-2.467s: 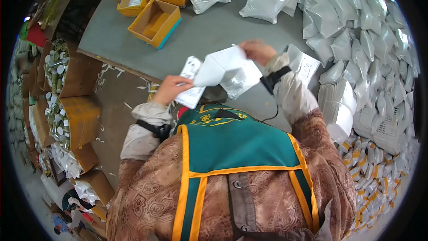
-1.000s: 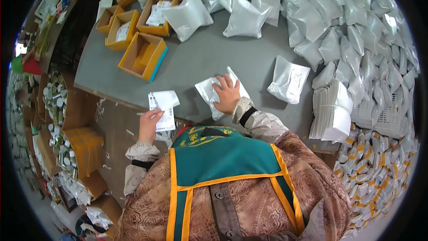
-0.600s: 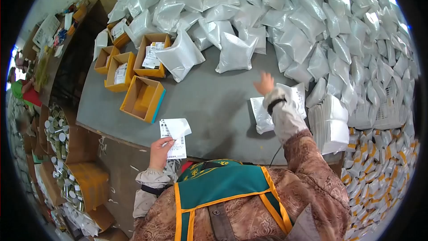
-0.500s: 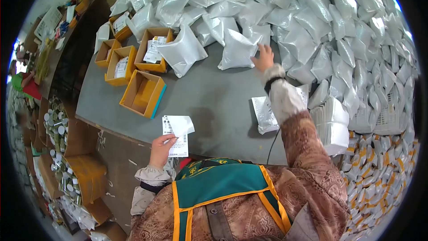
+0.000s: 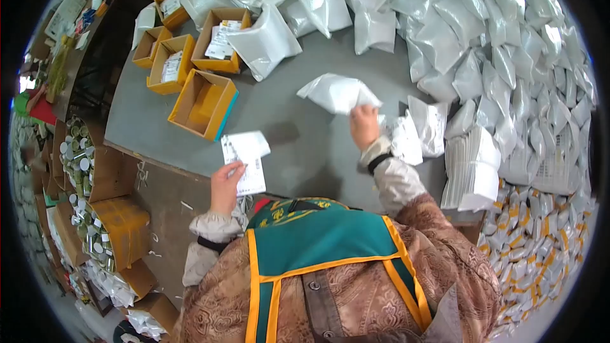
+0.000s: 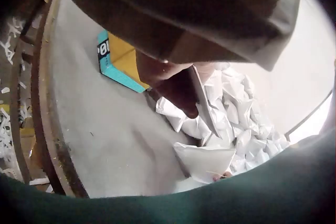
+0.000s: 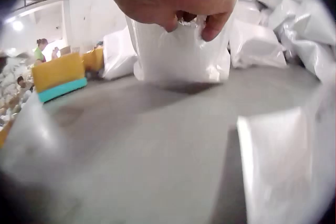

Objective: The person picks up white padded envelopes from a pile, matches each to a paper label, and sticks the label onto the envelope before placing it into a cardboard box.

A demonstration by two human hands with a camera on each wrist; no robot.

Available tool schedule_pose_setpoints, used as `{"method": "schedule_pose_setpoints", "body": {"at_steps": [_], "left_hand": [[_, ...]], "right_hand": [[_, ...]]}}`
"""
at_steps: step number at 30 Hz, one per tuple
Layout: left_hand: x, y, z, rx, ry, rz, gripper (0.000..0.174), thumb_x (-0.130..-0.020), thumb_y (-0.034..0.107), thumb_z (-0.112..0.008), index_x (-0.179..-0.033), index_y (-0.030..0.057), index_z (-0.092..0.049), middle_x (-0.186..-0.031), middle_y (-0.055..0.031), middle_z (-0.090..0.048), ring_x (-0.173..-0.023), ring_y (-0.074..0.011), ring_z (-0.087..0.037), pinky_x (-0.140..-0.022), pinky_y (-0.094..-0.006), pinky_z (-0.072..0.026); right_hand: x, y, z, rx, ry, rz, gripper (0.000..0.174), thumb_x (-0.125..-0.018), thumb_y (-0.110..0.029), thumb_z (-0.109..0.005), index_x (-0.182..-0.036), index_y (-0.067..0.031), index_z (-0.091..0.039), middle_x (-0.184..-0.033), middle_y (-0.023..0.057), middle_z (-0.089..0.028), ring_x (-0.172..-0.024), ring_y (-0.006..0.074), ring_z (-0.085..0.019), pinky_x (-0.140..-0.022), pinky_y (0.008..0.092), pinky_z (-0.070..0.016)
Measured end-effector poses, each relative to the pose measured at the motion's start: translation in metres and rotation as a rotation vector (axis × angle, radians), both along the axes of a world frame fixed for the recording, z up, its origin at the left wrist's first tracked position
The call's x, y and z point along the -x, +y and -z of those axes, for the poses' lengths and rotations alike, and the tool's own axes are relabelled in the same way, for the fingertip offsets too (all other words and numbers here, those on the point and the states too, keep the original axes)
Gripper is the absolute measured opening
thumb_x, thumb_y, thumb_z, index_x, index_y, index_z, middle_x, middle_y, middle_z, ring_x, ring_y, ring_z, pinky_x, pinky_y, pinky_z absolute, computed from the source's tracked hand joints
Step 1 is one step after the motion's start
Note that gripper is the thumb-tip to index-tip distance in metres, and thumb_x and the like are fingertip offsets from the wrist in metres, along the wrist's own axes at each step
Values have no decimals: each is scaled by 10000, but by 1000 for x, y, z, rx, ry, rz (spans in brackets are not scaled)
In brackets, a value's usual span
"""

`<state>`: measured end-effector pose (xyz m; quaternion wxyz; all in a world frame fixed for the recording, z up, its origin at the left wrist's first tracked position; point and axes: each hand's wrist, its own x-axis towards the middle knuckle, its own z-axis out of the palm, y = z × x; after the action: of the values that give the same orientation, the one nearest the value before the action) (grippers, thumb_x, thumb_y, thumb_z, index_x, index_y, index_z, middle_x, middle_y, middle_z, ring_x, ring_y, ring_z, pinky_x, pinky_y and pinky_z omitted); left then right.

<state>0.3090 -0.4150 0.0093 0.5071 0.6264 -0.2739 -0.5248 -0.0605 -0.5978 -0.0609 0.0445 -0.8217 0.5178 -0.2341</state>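
At the table's front edge my left hand point(image 5: 223, 192) pinches several printed paper labels point(image 5: 251, 178) between thumb and fingers, the top sheet partly folded over. In the left wrist view the labels point(image 6: 206, 103) appear edge-on beside the dark, shadowed fingers. My right hand point(image 5: 364, 128) grips a plump white plastic mailer bag point(image 5: 337, 92) by its near right corner, over the middle of the table. The right wrist view has thumb and fingers closed on the top of this bag point(image 7: 181, 53), which hangs close over the grey surface.
Two labelled bags point(image 5: 406, 140) lie right of my right hand, beside a stack of white folded sheets point(image 5: 467, 168). A heap of filled bags point(image 5: 438, 44) covers the back and right. Yellow boxes point(image 5: 203, 105), some with labels, stand left on the grey table point(image 5: 273, 108).
The right hand pressed a bag in front, moved it right, reached to the back, and has brought another bag nearer. The left hand now holds the labels low at the table's edge.
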Motion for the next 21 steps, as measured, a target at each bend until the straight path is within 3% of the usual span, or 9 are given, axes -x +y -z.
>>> {"method": "schedule_pose_setpoints", "body": {"at_steps": [2, 3, 5, 8, 9, 11, 14, 19, 21], "left_hand": [[3, -18, -8, 27, -85, 85, 204, -839, 61, -674, -1005, -58, -656, -923, -75, -664, -860, -118, -596, -760, -250, -479], [6, -28, -12, 53, -125, 139, 216, -840, 74, -677, -1006, -62, -655, -929, -75, -666, -870, -118, -593, -768, -251, -475], [15, -44, -7, 88, -8, 172, 210, -842, 81, -677, -1000, -56, -660, -930, -75, -671, -867, -118, -596, -772, -254, -478], [32, -54, -8, 151, -68, 343, 189, -845, 87, -676, -991, -33, -672, -922, -65, -675, -857, -111, -601, -765, -245, -483], [40, -57, -14, 164, -53, 385, 184, -844, 88, -678, -989, -27, -675, -919, -62, -676, -854, -108, -602, -761, -242, -485], [52, -56, -19, 182, -64, 459, 176, -848, 86, -674, -985, -25, -677, -917, -56, -678, -851, -104, -604, -759, -242, -488], [59, -55, -19, 220, -57, 528, 165, -858, 80, -661, -984, -25, -680, -926, -57, -681, -853, -111, -612, -770, -245, -490], [49, -56, -13, 232, 9, 568, 165, -867, 70, -643, -1003, -17, -682, -956, -60, -678, -869, -108, -613, -779, -243, -496], [44, -54, -14, 223, 63, 551, 171, -877, 66, -626, -1019, -13, -679, -965, -60, -676, -877, -106, -613, -782, -242, -498]], "right_hand": [[-15, 79, 5, -137, 55, 65, 122, -797, -95, -596, -918, -88, -587, -983, 118, -532, -912, 351, -549, -723, 458, -496], [-24, 114, -1, -395, -8, 135, 109, -808, -106, -591, -908, -65, -611, -926, 131, -592, -760, 333, -608, -623, 438, -507], [-24, 148, -1, -789, -287, 28, 135, -845, -163, -603, -887, -41, -640, -789, 107, -644, -574, 256, -608, -542, 365, -490], [-58, 150, -58, -1019, -854, 240, 230, -866, -238, -626, -857, -10, -657, -671, 68, -644, -518, 158, -567, -510, 292, -456], [-63, 139, -75, -1020, -918, 204, 300, -876, -278, -639, -916, 19, -644, -701, 32, -622, -568, 87, -542, -508, 244, -431], [-85, 119, -97, -915, -1055, 227, 293, -859, -250, -664, -951, 26, -627, -717, 33, -609, -603, 85, -538, -532, 231, -428], [-101, 102, -116, -1031, -1069, 191, 215, -869, -196, -653, -951, -4, -603, -746, 16, -598, -624, 79, -537, -562, 212, -417], [-83, 109, -95, -1075, -1286, 255, 144, -851, -132, -667, -822, -41, -559, -720, 8, -572, -596, 85, -509, -558, 231, -408], [-50, 122, -94, -1171, -1048, 135, 155, -855, -133, -650, -771, -37, -563, -688, 17, -563, -586, 95, -509, -533, 245, -404]]}}
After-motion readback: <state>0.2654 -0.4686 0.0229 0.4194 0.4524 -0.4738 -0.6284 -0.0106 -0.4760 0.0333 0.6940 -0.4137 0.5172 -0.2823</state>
